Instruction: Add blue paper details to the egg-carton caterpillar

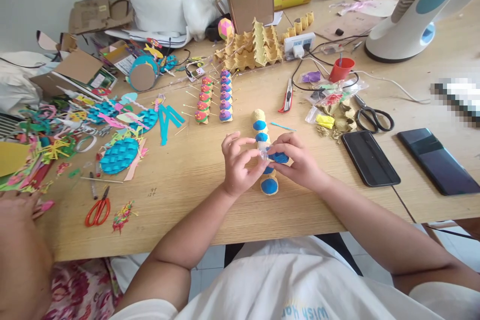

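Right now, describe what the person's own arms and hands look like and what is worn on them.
Both forearms are bare to above the elbow. The left hand and right hand wear no gloves; no rings, watch or bracelets show. A white garment covers the torso, with pale blue lettering near the picture's bottom edge and short sleeves just showing at the upper arms.

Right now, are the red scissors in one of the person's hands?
No, the red scissors lie on the table far to the left, while the left hand and right hand hold the yellow and blue caterpillar craft.
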A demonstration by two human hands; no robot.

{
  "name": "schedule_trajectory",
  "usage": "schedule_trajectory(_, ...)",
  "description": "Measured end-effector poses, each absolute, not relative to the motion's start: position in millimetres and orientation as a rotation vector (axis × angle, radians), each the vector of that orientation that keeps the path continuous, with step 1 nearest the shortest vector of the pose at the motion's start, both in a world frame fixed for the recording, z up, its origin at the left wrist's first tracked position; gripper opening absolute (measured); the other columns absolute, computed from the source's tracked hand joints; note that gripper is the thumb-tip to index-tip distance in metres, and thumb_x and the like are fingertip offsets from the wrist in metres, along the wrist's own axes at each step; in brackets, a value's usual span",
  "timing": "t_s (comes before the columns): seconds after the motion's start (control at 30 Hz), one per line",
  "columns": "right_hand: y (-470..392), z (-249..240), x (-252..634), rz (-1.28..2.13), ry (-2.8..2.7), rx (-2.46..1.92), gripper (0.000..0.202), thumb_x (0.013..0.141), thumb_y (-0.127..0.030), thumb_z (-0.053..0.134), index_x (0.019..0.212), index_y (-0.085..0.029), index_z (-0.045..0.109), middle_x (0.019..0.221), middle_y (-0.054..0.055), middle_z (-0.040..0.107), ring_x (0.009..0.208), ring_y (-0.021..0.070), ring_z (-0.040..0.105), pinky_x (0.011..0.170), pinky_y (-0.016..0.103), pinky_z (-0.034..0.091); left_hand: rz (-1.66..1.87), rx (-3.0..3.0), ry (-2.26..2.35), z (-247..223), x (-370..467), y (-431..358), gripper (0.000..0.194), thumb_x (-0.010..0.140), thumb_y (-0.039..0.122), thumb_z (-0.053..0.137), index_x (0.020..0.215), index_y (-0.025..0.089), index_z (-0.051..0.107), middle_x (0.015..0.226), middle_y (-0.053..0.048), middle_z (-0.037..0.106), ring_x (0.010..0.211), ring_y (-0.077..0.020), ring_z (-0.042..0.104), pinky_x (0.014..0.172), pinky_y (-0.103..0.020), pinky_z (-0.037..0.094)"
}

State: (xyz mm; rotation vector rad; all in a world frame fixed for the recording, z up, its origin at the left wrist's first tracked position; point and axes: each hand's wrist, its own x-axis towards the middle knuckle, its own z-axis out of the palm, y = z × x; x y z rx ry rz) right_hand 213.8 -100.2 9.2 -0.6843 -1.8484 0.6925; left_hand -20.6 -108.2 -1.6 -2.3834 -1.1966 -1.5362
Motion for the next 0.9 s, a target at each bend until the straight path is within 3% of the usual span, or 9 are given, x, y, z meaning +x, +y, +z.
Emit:
schedule_trajectory(0.1,-98.3,8.0,213.3,0.789,-1.745,-0.771,0.021,0.104,-0.043,0.087,0.120,-0.029,0.083,0.124,0.012,0.072,0.117,0.0287,0.074,0.096,0.045,0.068,-1.589,-2.352,-1.234,-3.6,-18.6,-105.4,0.017,0.110,0.038,0.076,0.097,0.029,0.081,0.123,-0.009,0.076,0.149,-0.0299,0.057,0.130,-0.054,0.048)
schedule_trajectory(0.27,-96.5,3.6,211.9,0.976,-1.663,-0.819,0.020,0.101,-0.039,0.088,0.114,-0.028,0.078,0.125,0.011,0.079,0.117,0.0283,0.076,0.092,0.042,0.067,-1.688,-2.366,-1.236,-4.5,-17.8,-103.5,0.020,0.111,0.039,0.076,0.094,0.029,0.080,0.111,-0.006,0.075,0.138,-0.0270,0.062,0.126,-0.051,0.051)
schedule_trajectory(0.43,-97.1,0.5,210.8,0.910,-1.729,-0.895,0.043,0.097,-0.032,0.089,0.139,-0.028,0.080,0.120,0.010,0.078,0.104,0.0253,0.074,0.088,0.039,0.064,-1.709,-2.423,-1.188,-5.1,-19.8,-103.6,0.019,0.110,0.040,0.077,0.094,0.030,0.081,0.111,-0.005,0.072,0.139,-0.0262,0.059,0.127,-0.050,0.050)
schedule_trajectory(0.6,-94.3,0.5,211.4,0.838,-1.765,-0.870,0.025,0.103,-0.038,0.085,0.124,-0.025,0.085,0.110,0.010,0.076,0.097,0.0247,0.071,0.087,0.040,0.064,-1.552,-2.486,-1.268,-4.7,-21.5,-105.8,0.022,0.110,0.044,0.076,0.095,0.030,0.085,0.116,-0.007,0.071,0.142,-0.0287,0.057,0.131,-0.054,0.048)
schedule_trajectory(0.77,-94.3,1.6,211.1,0.796,-1.808,-0.845,0.021,0.104,-0.040,0.085,0.116,-0.023,0.083,0.099,0.008,0.075,0.085,0.0221,0.068,0.080,0.038,0.060,-1.543,-2.467,-1.307,-2.9,-21.5,-107.8,0.032,0.114,0.050,0.066,0.099,0.030,0.086,0.120,-0.009,0.072,0.140,-0.0286,0.059,0.133,-0.054,0.048)
schedule_trajectory(0.9,-95.1,2.3,211.3,0.789,-1.849,-0.819,0.018,0.106,-0.039,0.081,0.113,-0.023,0.083,0.099,0.009,0.076,0.083,0.0213,0.068,0.078,0.037,0.061,-1.552,-2.440,-1.401,-5.3,-22.9,-105.6,0.035,0.118,0.045,0.059,0.104,0.029,0.088,0.124,-0.010,0.075,0.142,-0.0286,0.059,0.133,-0.054,0.048)
